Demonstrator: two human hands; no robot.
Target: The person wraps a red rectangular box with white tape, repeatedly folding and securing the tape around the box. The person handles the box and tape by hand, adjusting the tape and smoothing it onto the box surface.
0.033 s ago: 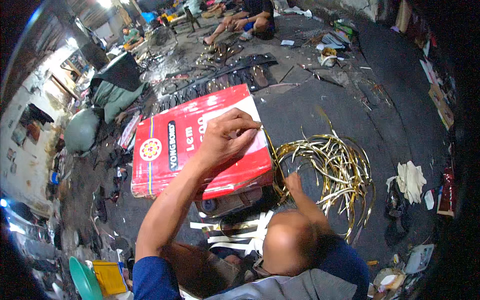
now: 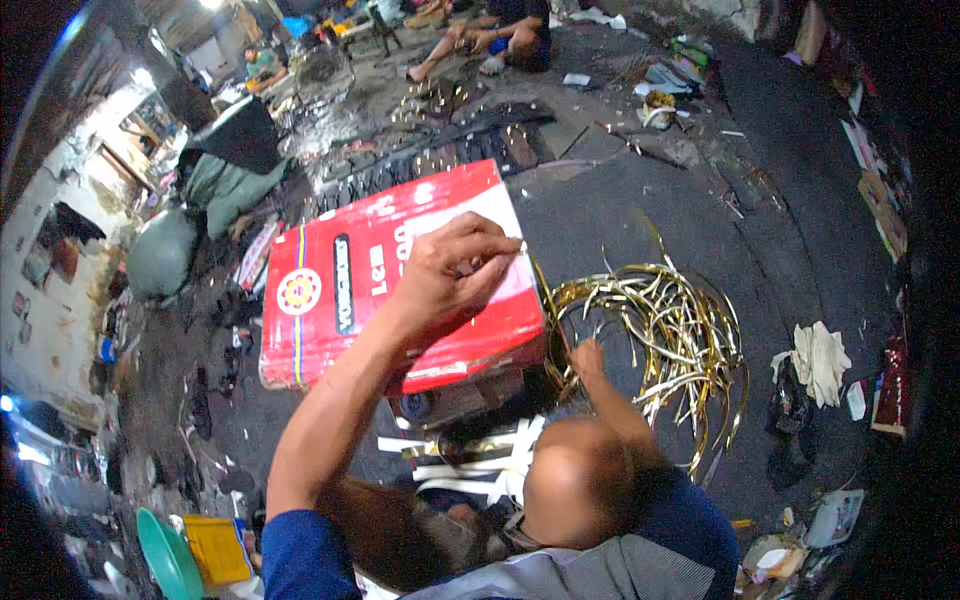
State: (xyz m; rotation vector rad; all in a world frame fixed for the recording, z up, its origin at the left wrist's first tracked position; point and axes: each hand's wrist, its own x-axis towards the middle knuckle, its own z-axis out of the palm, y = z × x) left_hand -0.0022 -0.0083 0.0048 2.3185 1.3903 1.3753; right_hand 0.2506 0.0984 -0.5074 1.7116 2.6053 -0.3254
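Left hand [image 2: 455,270] rests on the red box [image 2: 350,290] near its right edge, fingers pinched on a thin gold strip [image 2: 505,252], right hand [image 2: 587,357] reaches into the gold strip tangle [image 2: 660,330] on the floor just beside the box, grip unclear.

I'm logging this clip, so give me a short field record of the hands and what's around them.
Left hand: rests fingers-down on the large red cardboard box, pinching something small; what it is cannot be told
Right hand: reaches into the tangle of shiny gold metal strips
Below box: white and gold flat strips
Surface: dark concrete floor
Right side: crumpled pale cloth
Lower left: green plastic bowl, yellow tub
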